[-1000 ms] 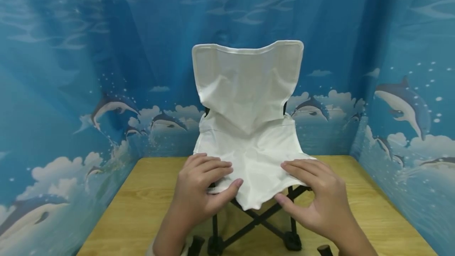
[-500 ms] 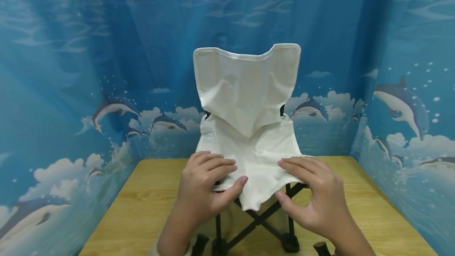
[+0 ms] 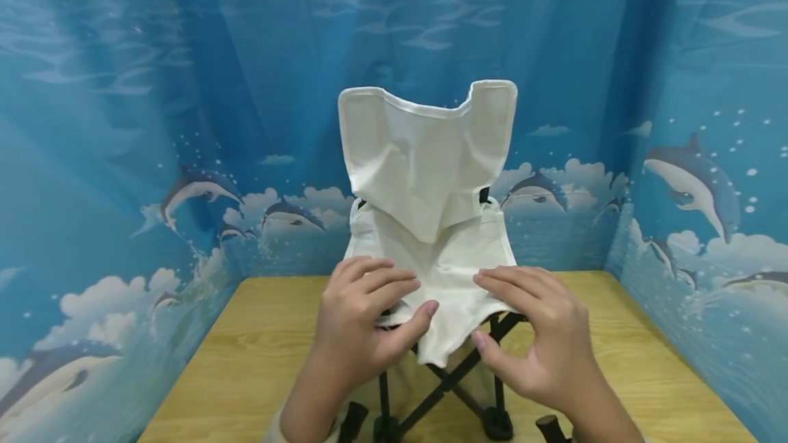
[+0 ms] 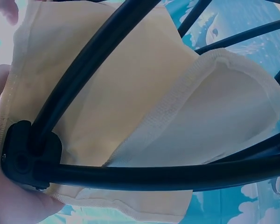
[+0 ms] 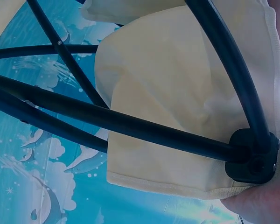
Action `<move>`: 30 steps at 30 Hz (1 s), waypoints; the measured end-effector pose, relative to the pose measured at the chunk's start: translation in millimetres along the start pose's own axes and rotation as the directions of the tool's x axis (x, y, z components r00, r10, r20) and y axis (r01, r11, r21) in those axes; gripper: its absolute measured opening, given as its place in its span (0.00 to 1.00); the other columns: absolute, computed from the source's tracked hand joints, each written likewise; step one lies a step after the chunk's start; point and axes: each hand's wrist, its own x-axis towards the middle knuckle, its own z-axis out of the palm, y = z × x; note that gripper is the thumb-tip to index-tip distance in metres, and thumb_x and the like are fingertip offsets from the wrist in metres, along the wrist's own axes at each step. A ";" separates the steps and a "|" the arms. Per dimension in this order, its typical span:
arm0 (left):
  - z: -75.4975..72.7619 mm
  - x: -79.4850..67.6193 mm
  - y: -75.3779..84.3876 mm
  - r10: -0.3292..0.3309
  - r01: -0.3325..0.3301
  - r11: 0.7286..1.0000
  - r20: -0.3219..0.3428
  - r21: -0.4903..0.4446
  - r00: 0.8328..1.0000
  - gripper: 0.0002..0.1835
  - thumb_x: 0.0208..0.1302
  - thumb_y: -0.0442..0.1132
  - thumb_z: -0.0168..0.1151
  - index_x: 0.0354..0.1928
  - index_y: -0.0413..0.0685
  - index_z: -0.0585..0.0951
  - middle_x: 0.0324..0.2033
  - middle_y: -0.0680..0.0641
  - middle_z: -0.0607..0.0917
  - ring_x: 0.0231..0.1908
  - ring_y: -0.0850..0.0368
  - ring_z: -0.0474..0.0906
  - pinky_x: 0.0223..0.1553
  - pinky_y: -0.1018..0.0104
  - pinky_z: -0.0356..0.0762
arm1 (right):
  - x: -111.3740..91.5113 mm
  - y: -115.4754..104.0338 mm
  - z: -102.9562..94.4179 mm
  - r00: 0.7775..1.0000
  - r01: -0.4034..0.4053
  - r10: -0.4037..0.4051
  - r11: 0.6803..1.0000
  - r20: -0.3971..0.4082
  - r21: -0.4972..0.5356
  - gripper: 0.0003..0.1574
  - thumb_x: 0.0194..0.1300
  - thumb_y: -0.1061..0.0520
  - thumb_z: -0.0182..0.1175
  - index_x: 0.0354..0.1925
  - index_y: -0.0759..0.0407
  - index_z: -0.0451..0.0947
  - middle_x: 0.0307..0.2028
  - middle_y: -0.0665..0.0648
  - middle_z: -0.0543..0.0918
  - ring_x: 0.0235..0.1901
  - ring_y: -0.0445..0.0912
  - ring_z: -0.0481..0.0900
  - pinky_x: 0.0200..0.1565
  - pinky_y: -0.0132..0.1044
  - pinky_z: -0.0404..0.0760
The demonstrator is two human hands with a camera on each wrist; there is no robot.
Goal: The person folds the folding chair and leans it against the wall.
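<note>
A small folding chair with white fabric and a black tube frame stands in the middle of the head view. Its backrest (image 3: 425,156) rises behind the seat (image 3: 452,299), and crossed black legs (image 3: 452,378) show below. My left hand (image 3: 369,320) holds the seat's front left corner, fingers over the fabric and thumb in front. At the front right corner, my right hand (image 3: 542,333) has the same hold. Beneath the fabric, the left wrist view shows a black corner joint (image 4: 30,156) beside that hand. A matching joint (image 5: 252,156) lies by the right thumb (image 5: 261,205).
The chair stands on a wood-grain tabletop (image 3: 258,361). A blue curtain (image 3: 265,122) printed with dolphins and clouds surrounds it at the back and both sides. Two dark tube ends, one left (image 3: 353,422) and one right (image 3: 550,428), poke up near the wrists.
Both hands have drawn slightly closer together along with the seat corners. The chair looks narrower, and the backrest's top edge dips more deeply and sits lower.
</note>
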 end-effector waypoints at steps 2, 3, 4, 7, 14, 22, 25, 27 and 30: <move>0.6 1.3 1.5 0.007 -0.007 1.000 -0.013 -0.002 1.000 0.15 0.67 0.57 0.71 0.42 0.56 0.94 0.40 0.56 0.94 0.49 0.54 0.89 0.56 0.49 0.83 | 1.0 -1.2 0.9 1.000 0.007 -0.006 1.000 -0.016 0.013 0.32 0.51 0.44 0.74 0.57 0.45 0.89 0.53 0.49 0.91 0.51 0.51 0.87 0.53 0.40 0.79; 1.0 1.9 2.3 0.008 -0.008 1.000 -0.018 -0.003 1.000 0.16 0.67 0.57 0.70 0.43 0.56 0.94 0.40 0.56 0.94 0.49 0.53 0.89 0.56 0.49 0.83 | 1.3 -1.8 1.2 1.000 0.008 -0.007 1.000 -0.023 0.020 0.31 0.52 0.43 0.73 0.56 0.45 0.90 0.52 0.49 0.91 0.51 0.52 0.87 0.54 0.39 0.79; 1.2 2.7 3.2 0.013 -0.013 1.000 -0.028 -0.003 1.000 0.16 0.67 0.57 0.70 0.43 0.56 0.94 0.40 0.56 0.94 0.49 0.53 0.89 0.56 0.49 0.83 | 1.7 -2.3 1.5 1.000 0.009 -0.008 1.000 -0.029 0.026 0.31 0.53 0.42 0.73 0.56 0.45 0.90 0.52 0.49 0.91 0.51 0.52 0.87 0.54 0.39 0.79; 1.6 5.1 5.1 0.008 -0.009 1.000 -0.035 -0.013 0.999 0.16 0.67 0.57 0.70 0.42 0.56 0.94 0.40 0.56 0.94 0.50 0.53 0.89 0.57 0.50 0.82 | 3.2 -3.7 2.1 0.999 0.016 -0.014 0.999 -0.043 0.044 0.30 0.55 0.41 0.72 0.56 0.47 0.90 0.52 0.50 0.91 0.51 0.52 0.87 0.56 0.37 0.78; 3.6 9.8 6.8 0.025 -0.027 0.999 -0.067 -0.036 0.997 0.14 0.68 0.56 0.70 0.38 0.55 0.94 0.38 0.55 0.94 0.50 0.53 0.89 0.57 0.49 0.83 | 5.5 -7.4 4.3 0.998 0.026 -0.023 0.998 -0.063 0.054 0.28 0.55 0.42 0.71 0.53 0.48 0.91 0.51 0.52 0.91 0.51 0.53 0.87 0.56 0.37 0.78; 6.0 12.9 7.5 0.047 -0.052 0.998 -0.121 -0.037 0.991 0.18 0.72 0.57 0.66 0.40 0.52 0.94 0.39 0.53 0.94 0.48 0.51 0.89 0.55 0.49 0.84 | 9.3 -13.2 7.6 0.995 0.047 -0.040 0.995 -0.095 0.083 0.26 0.58 0.41 0.70 0.52 0.50 0.91 0.50 0.54 0.92 0.50 0.54 0.87 0.58 0.37 0.77; 6.4 14.0 7.8 0.046 -0.051 0.998 -0.128 -0.034 0.991 0.18 0.73 0.57 0.65 0.41 0.52 0.94 0.39 0.53 0.94 0.48 0.50 0.89 0.55 0.49 0.84 | 10.9 -15.7 8.6 0.994 0.052 -0.044 0.995 -0.101 0.080 0.26 0.58 0.40 0.69 0.52 0.50 0.91 0.50 0.54 0.92 0.50 0.54 0.87 0.58 0.38 0.77; 6.5 14.6 8.0 0.043 -0.048 0.998 -0.127 -0.033 0.991 0.18 0.73 0.57 0.64 0.41 0.52 0.94 0.39 0.53 0.94 0.48 0.50 0.89 0.55 0.48 0.84 | 11.7 -17.7 9.3 0.994 0.052 -0.044 0.996 -0.101 0.077 0.26 0.58 0.40 0.69 0.51 0.50 0.91 0.50 0.54 0.92 0.50 0.54 0.87 0.58 0.40 0.77; 6.9 15.8 8.7 0.043 -0.048 0.998 -0.128 -0.036 0.991 0.18 0.73 0.56 0.65 0.39 0.52 0.94 0.37 0.53 0.94 0.47 0.51 0.89 0.55 0.48 0.84 | 12.9 -20.7 10.7 0.993 0.053 -0.045 0.996 -0.106 0.076 0.26 0.58 0.40 0.69 0.51 0.50 0.91 0.50 0.53 0.92 0.50 0.54 0.87 0.58 0.40 0.77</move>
